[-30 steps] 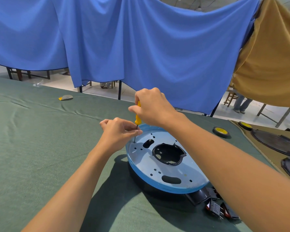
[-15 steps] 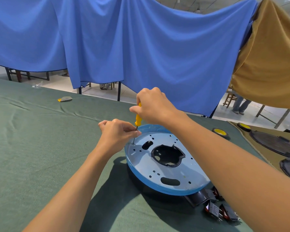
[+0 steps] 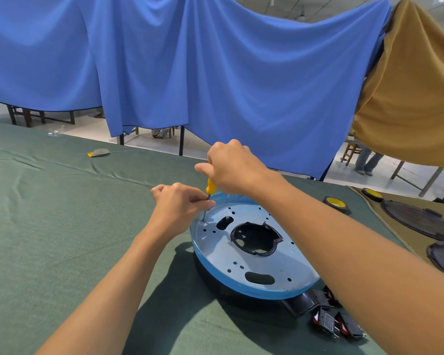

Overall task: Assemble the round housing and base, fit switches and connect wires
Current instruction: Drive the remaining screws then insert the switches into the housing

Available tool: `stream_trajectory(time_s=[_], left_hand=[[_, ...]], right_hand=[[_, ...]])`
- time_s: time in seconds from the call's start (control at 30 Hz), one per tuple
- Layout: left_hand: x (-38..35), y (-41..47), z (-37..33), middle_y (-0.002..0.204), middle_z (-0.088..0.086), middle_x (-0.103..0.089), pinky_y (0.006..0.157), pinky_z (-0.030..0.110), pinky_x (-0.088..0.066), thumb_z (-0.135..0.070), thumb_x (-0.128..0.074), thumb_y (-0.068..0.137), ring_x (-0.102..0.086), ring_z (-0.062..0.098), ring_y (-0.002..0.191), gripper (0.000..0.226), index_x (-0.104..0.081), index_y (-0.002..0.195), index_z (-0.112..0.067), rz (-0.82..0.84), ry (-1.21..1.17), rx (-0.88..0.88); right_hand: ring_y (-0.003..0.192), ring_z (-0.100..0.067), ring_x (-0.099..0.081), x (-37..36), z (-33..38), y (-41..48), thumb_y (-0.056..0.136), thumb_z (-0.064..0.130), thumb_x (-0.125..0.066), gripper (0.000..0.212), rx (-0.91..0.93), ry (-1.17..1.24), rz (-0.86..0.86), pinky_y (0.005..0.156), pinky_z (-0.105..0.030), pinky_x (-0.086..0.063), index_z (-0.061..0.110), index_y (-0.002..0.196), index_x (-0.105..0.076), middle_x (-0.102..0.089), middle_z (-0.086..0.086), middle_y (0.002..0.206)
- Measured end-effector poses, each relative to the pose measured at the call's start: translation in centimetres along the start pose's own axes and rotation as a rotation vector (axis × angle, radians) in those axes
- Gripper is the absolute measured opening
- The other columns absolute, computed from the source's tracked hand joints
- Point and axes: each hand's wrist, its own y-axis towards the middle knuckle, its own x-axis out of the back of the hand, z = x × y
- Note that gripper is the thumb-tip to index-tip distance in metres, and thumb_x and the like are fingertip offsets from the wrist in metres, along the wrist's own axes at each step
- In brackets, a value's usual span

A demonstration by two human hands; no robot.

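While the round blue-filmed plate [image 3: 215, 254] lies flat on its black housing [image 3: 223, 288] on the green cloth-covered table [image 3: 62, 213], a yellow-handled screwdriver [image 3: 210, 184] stands nearly upright, tip in a hole at the plate's far-left edge. The right hand [image 3: 233, 167] is wrapped round the handle; the left hand [image 3: 177, 203] pinches the bare shaft. If the shaft tilts, the tip could skid and score the film. Black rocker switches [image 3: 328, 321] lie loose at near right, where the forearm might brush them.
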Motion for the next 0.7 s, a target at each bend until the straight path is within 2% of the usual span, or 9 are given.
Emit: stream_trajectory(time_s=[0.07,0.13,0.2,0.3,0.37,0.43,0.53,0.6,0.7], left_hand=[[0.09,0.10,-0.04,0.071,-0.006,-0.074,0.079,0.032,-0.015,-0.034,-0.072,0.087,-0.058,0.012,0.087,0.015,-0.079,0.078,-0.026,0.037,0.003,0.002],[0.22,0.17,0.12,0.073,-0.005,-0.074,0.085,0.032,-0.017,-0.034,-0.068,0.091,-0.060,0.012,0.091,0.017,-0.080,0.080,-0.027,0.076,-0.012,0.007],[0.28,0.10,0.26,0.080,-0.007,-0.076,0.086,0.031,-0.016,-0.033,-0.065,0.093,-0.059,0.007,0.097,0.019,-0.080,0.082,-0.028,0.111,-0.038,0.007],[0.16,-0.22,0.13,0.082,-0.009,-0.076,0.086,0.033,-0.018,-0.034,-0.069,0.090,-0.058,-0.001,0.096,0.015,-0.080,0.082,-0.028,0.086,-0.060,-0.001],[0.09,-0.34,0.00,0.078,-0.007,-0.076,0.095,0.037,-0.023,-0.034,-0.076,0.084,-0.062,0.004,0.093,0.012,-0.081,0.081,-0.024,0.040,-0.084,0.032],[0.13,-0.29,-0.05,0.076,-0.003,-0.076,0.103,0.044,-0.028,-0.031,-0.079,0.081,-0.065,0.014,0.094,0.010,-0.081,0.078,-0.022,0.040,-0.118,0.084],[0.36,-0.13,-0.07,0.078,-0.003,-0.076,0.104,0.046,-0.029,-0.032,-0.074,0.086,-0.063,0.014,0.098,0.012,-0.080,0.078,-0.027,0.095,-0.080,0.089],[0.52,-0.03,0.03,0.078,-0.004,-0.076,0.102,0.042,-0.026,-0.033,-0.068,0.091,-0.061,0.010,0.098,0.017,-0.079,0.079,-0.030,0.132,-0.057,0.076],[0.45,-0.11,0.05,0.074,-0.003,-0.075,0.098,0.038,-0.022,-0.032,-0.066,0.093,-0.059,0.010,0.093,0.017,-0.078,0.079,-0.032,0.156,-0.076,0.079]], right_hand=[[0.086,-0.029,-0.047,-0.02,-0.08,0.01,0.093,0.042,-0.057,0.032,0.066,-0.006,0.055,0.066,-0.033,-0.036,0.014,0.079,-0.049,-0.048,-0.006,0.083],[0.095,-0.026,-0.052,0.17,-0.26,0.27,0.091,0.031,-0.061,0.017,0.135,0.017,0.095,0.060,-0.030,-0.035,0.016,0.096,-0.056,-0.053,-0.005,0.097],[0.094,-0.027,-0.055,0.41,-0.24,0.43,0.089,0.022,-0.061,0.009,0.142,0.021,0.092,0.054,-0.029,-0.034,0.015,0.095,-0.058,-0.054,-0.006,0.097],[0.075,-0.023,-0.049,0.47,0.07,0.43,0.090,0.030,-0.062,0.021,0.081,0.007,0.067,0.049,-0.029,-0.030,0.012,0.083,-0.055,-0.046,-0.005,0.080],[0.067,-0.022,-0.039,0.13,0.26,0.25,0.094,0.034,-0.057,0.037,0.036,-0.006,0.055,0.049,-0.030,-0.025,0.016,0.067,-0.038,-0.035,-0.003,0.073],[0.073,-0.028,-0.037,-0.27,0.34,0.04,0.097,0.036,-0.051,0.043,-0.001,-0.029,0.049,0.054,-0.032,-0.029,0.018,0.064,-0.029,-0.030,-0.002,0.072],[0.081,-0.030,-0.042,-0.43,0.29,-0.08,0.094,0.043,-0.054,0.033,0.030,-0.053,0.050,0.066,-0.037,-0.036,0.016,0.078,-0.044,-0.037,0.000,0.075],[0.088,-0.029,-0.050,-0.26,0.21,0.15,0.090,0.036,-0.059,0.021,0.105,-0.022,0.052,0.068,-0.037,-0.040,0.018,0.092,-0.050,-0.052,-0.004,0.089],[0.089,-0.028,-0.050,-0.03,0.24,0.38,0.090,0.034,-0.062,0.018,0.124,0.028,0.035,0.066,-0.034,-0.038,0.020,0.090,-0.050,-0.055,-0.007,0.098]])
